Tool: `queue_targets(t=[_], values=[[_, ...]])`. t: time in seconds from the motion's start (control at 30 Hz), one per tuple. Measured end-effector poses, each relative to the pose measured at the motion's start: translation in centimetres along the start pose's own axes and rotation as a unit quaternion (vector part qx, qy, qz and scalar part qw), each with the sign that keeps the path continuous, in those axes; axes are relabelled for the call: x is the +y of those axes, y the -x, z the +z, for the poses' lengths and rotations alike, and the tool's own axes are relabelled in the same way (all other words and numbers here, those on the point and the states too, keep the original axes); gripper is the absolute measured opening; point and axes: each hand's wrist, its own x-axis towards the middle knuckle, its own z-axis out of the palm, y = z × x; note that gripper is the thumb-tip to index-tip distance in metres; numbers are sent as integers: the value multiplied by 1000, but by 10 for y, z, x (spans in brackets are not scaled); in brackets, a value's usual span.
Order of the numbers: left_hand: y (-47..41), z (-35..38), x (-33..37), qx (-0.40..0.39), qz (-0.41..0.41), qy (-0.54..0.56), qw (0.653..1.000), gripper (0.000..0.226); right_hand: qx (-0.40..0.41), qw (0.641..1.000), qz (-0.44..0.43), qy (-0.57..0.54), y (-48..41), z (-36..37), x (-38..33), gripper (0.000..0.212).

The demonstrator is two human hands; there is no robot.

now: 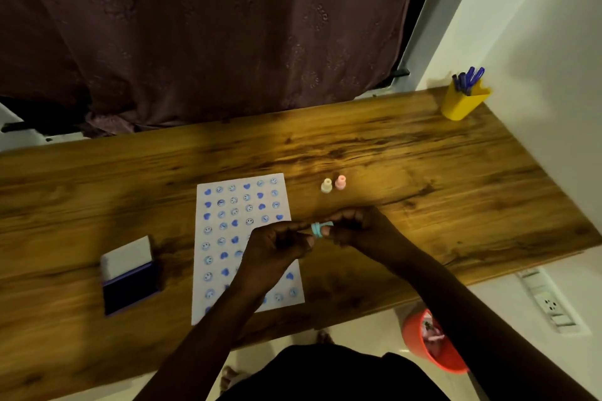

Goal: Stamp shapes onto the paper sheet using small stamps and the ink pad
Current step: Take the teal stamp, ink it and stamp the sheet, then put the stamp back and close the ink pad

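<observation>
A white paper sheet [228,238] lies on the wooden table [423,172], covered with several blue hearts and smiley faces. My left hand [277,251] and my right hand [355,228] meet just off the sheet's right edge. Both grip a small light-blue stamp [319,229] between their fingertips. An open ink pad [130,290] with a dark blue surface and a raised white lid sits to the left of the sheet. A cream stamp [326,185] and a pink stamp [340,182] stand upright beyond my hands.
A yellow cup [462,104] holding several blue pens stands at the table's far right corner. A red bucket [430,348] sits on the floor under the table's near right edge. A dark curtain hangs behind the table. A white wall runs along the right.
</observation>
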Motion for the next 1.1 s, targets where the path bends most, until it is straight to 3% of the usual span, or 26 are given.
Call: queue_targets(t=[0.07, 0.17, 0.27, 0.9, 1.1], values=[[-4, 4, -2, 30, -26, 5, 999, 29, 58, 992, -18, 108, -16, -11, 3, 14], [-6, 4, -6, 50, -42, -12, 998, 24, 129, 951, -56, 277, -39, -24, 10, 22], [-4, 2, -8, 60, -43, -5, 997, 21, 145, 931, -48, 330, -60, -29, 20, 25], [-8, -17, -12, 96, -51, -23, 994, 19, 185, 912, -27, 365, -85, -26, 35, 29], [-4, -44, -13, 124, -49, -22, 991, 21, 214, 911, -102, 338, -51, 3, -4, 33]])
